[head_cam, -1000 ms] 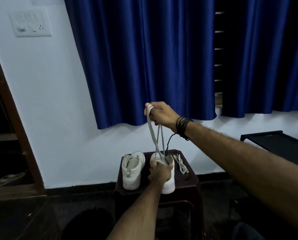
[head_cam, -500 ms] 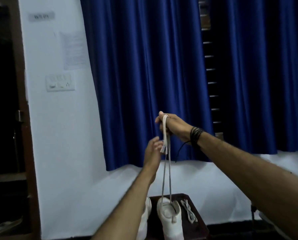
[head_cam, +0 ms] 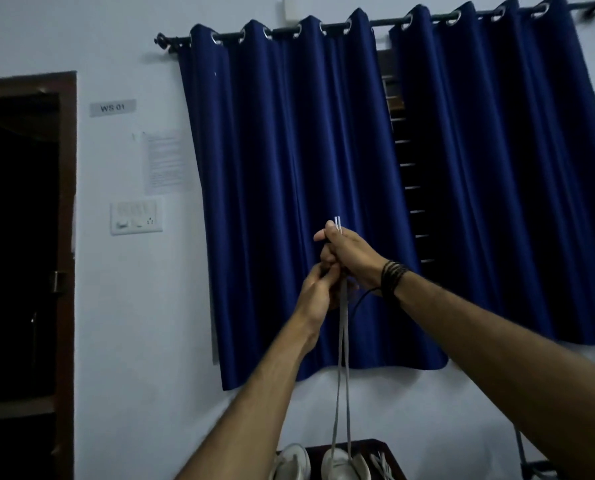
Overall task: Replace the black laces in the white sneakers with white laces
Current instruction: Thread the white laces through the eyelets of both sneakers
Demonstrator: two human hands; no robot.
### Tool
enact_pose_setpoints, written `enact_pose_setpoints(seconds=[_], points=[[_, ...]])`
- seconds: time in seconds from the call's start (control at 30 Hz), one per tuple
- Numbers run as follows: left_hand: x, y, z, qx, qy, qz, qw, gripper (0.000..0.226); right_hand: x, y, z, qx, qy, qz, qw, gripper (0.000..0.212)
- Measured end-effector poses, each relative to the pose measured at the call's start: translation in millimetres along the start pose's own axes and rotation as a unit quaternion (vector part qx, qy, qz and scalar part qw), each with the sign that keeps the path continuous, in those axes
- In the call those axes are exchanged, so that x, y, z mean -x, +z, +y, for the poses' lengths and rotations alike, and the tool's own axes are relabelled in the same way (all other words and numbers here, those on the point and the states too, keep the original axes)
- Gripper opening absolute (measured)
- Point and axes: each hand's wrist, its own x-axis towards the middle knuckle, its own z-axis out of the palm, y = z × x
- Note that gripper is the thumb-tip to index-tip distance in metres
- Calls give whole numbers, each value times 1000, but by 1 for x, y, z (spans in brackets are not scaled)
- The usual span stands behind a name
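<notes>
Above the table [head_cam: 344,443], two white sneakers [head_cam: 337,464] stood side by side; the white lace [head_cam: 341,358] rose taut from the right one. Higher, the left hand [head_cam: 318,292] pinched both strands; the right hand [head_cam: 349,252] gripped their tips before the blue curtain [head_cam: 289,168].
</notes>
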Motion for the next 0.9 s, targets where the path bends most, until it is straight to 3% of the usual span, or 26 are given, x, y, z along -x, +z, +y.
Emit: enact_pose_setpoints(seconds=[0.27, 0.6, 0.8, 0.9], points=[[1, 13, 4, -81, 13, 21, 996, 31, 4, -13, -7, 4, -22, 8, 1000, 44], [10, 14, -14, -97, 21, 24, 995, 32, 9, -16, -3, -63, -26, 34, 997, 32], [24, -11, -39, -94, -45, 37, 994, 39, 12, -26, 6, -75, -3, 108, 991, 31], [43, -34, -69, -128, -111, 63, 984, 48, 19, -37, 16, 8, 23, 155, 988, 37]])
